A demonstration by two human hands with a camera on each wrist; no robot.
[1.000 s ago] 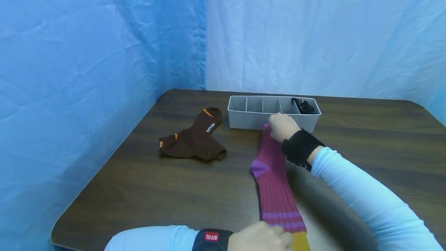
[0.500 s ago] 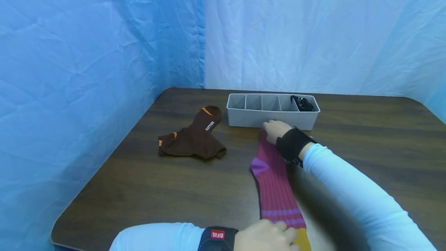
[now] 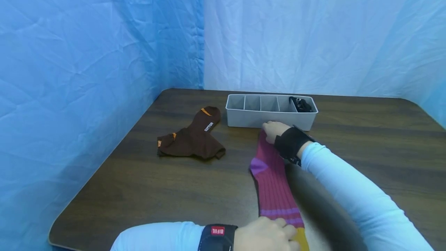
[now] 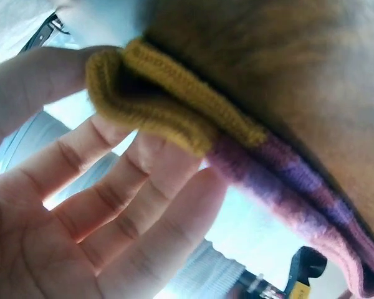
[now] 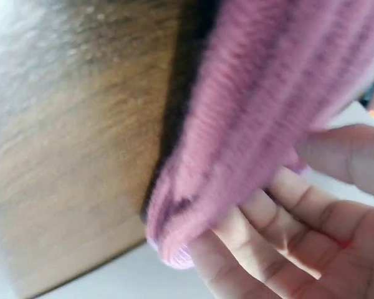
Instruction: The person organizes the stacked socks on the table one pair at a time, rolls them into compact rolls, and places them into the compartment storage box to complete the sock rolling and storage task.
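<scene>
A long maroon sock (image 3: 273,181) with a purple heel, purple stripes and a yellow cuff lies lengthwise on the table. In the left wrist view two layers show at its yellow cuff (image 4: 174,128). My left hand (image 3: 266,235) holds the cuff at the near end, thumb on one side and fingers on the other. At the far end my right hand (image 3: 275,131) grips the toe, just in front of the grey box; its thumb and bent fingers touch the maroon knit (image 5: 255,112). The toe's tip is partly hidden by that hand in the head view.
A grey divided box (image 3: 240,119) stands at the back, a black bundle (image 3: 302,105) in its rightmost compartment. Brown socks (image 3: 195,138) with orange marks and "COTTON" lettering lie to the left. Blue sheeting (image 3: 104,49) hangs behind and left of the table (image 3: 156,193).
My right hand has shifted slightly left and nearer along the toe, away from the box front. My left hand has moved slightly right at the cuff. The sock stays nearly in place.
</scene>
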